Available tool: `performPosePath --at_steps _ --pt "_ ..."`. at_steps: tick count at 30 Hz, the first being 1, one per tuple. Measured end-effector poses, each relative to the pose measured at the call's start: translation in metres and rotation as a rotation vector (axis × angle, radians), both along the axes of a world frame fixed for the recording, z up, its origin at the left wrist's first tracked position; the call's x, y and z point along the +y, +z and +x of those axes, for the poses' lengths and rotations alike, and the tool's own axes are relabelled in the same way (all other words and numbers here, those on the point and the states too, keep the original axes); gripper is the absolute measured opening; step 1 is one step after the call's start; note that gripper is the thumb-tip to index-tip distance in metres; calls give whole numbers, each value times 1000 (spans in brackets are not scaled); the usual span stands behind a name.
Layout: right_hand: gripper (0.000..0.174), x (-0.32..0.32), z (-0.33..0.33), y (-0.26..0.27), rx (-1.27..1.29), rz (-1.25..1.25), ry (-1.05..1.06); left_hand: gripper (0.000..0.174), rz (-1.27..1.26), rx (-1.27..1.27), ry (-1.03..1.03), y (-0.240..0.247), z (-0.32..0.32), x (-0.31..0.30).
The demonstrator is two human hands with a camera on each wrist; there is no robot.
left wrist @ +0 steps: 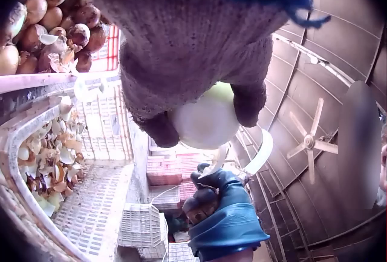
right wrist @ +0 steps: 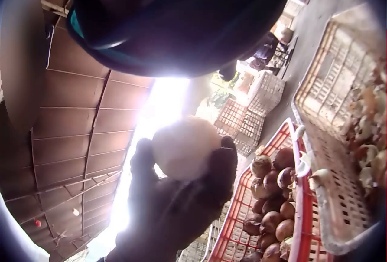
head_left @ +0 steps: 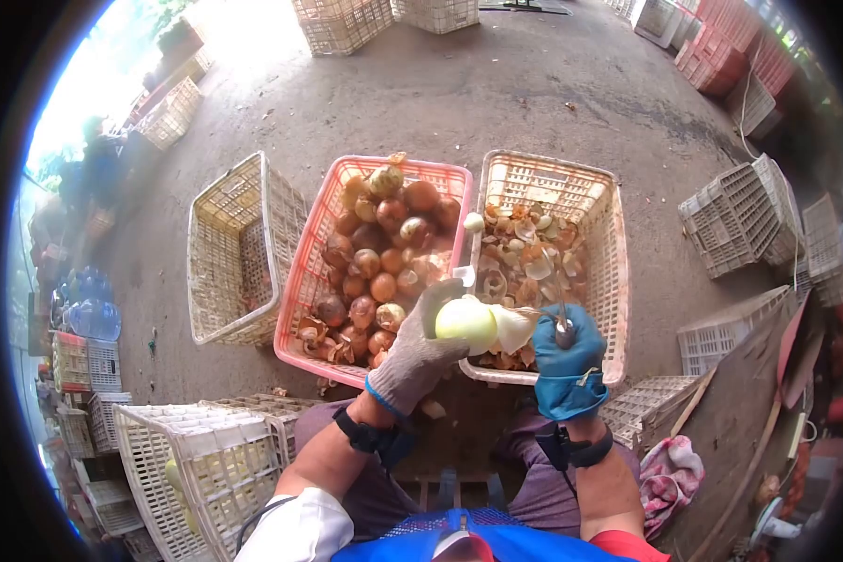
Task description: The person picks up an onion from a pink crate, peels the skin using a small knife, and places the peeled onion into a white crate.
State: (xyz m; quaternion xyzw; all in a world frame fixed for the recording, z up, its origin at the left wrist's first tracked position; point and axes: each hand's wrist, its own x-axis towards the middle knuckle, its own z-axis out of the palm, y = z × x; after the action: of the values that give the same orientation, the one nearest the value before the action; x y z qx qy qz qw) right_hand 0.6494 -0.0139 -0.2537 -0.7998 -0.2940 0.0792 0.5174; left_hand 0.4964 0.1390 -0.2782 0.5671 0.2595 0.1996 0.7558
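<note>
My left hand (head_left: 425, 339), in a pale knitted glove, grips a peeled onion (head_left: 466, 321) whose surface is white to light green. From the onion a pale layer of peel (head_left: 513, 328) stretches to my right hand (head_left: 566, 351). That hand wears a blue rubber glove, its fingers curled round a small knife (head_left: 563, 325) with a thin metal part showing above the fist. In the left wrist view the onion (left wrist: 207, 120) sits between thumb and fingers, the blue glove (left wrist: 227, 213) just beyond it. Seen from the right wrist, the onion (right wrist: 186, 147) rests in the left hand's fingertips.
A pink crate (head_left: 300, 272) of unpeeled onions stands ahead of my left hand. Next to it, a whitish crate (head_left: 613, 262) holds loose skins. Another crate (head_left: 225, 211) stands farther left, a tall one (head_left: 197, 459) near my left knee. More crates (head_left: 735, 220) are stacked at right.
</note>
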Motion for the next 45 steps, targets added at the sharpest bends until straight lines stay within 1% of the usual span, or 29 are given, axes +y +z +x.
performPosePath --at_steps 2,4,5,7,8,11,12,15,16,17,19,20,23,24,27,28,30,31,32,33,34,37,38,41,43,45 --pt "13 0 3 -2 -38 -3 -34 99 -160 -70 -30 -1 -3 0" --pt "13 1 5 3 -50 -6 -76 99 -195 -92 -80 -1 -4 2" --pt "14 1 4 6 -95 25 -48 98 -214 -103 -105 -2 -4 3" --pt "16 1 0 13 -184 82 5 93 -181 -65 -121 -6 0 0" --pt "22 1 -1 19 -352 60 50 90 -166 -44 -130 -8 2 -3" --pt "25 1 -3 14 -416 42 129 81 -17 185 -94 -7 8 -12" --pt "26 0 -2 12 -465 8 129 75 4 191 -57 -5 11 -15" --pt "23 -7 11 1 -428 -21 16 72 106 156 -31 -8 8 -9" --pt "19 -6 17 0 -390 21 -95 72 38 149 -33 -1 7 -6" --pt "13 -7 24 2 -331 -7 -198 73 -84 60 -3 3 7 -4" --pt "9 -9 40 -1 -171 -32 -245 75 -320 -124 60 8 4 0" --pt "17 -12 42 6 -79 -145 -171 73 -266 -131 66 8 4 3" --pt "31 -4 22 6 279 -148 83 78 -89 -49 135 23 7 3" --pt "42 -3 14 15 296 -206 156 86 87 42 118 24 5 5" --pt "45 7 -4 26 483 55 290 94 240 11 139 9 2 4" --pt "50 9 -8 24 578 121 296 94 335 44 139 13 2 2" --pt "49 13 -11 30 286 48 349 95 525 107 139 23 3 -1" --pt "49 14 -12 32 141 12 373 100 589 138 125 23 2 -2" --pt "42 13 -14 26 154 -60 366 105 654 170 109 22 0 -3" --pt "36 13 -15 22 132 -73 353 110 718 203 92 22 -1 -5" --pt "31 13 -16 19 109 -87 340 112 708 207 67 22 -1 -5" --pt "18 13 -13 12 92 -111 274 109 791 188 51 20 -2 -6" --pt "15 13 -13 11 95 -115 245 109 772 175 52 19 -2 -7" --pt "14 13 -14 9 61 -55 207 108 718 134 55 17 -1 -7" --pt "14 13 -14 10 49 -80 189 107 678 115 46 14 -1 -7" --pt "14 13 -14 10 29 -96 174 98 662 83 69 12 0 -7"
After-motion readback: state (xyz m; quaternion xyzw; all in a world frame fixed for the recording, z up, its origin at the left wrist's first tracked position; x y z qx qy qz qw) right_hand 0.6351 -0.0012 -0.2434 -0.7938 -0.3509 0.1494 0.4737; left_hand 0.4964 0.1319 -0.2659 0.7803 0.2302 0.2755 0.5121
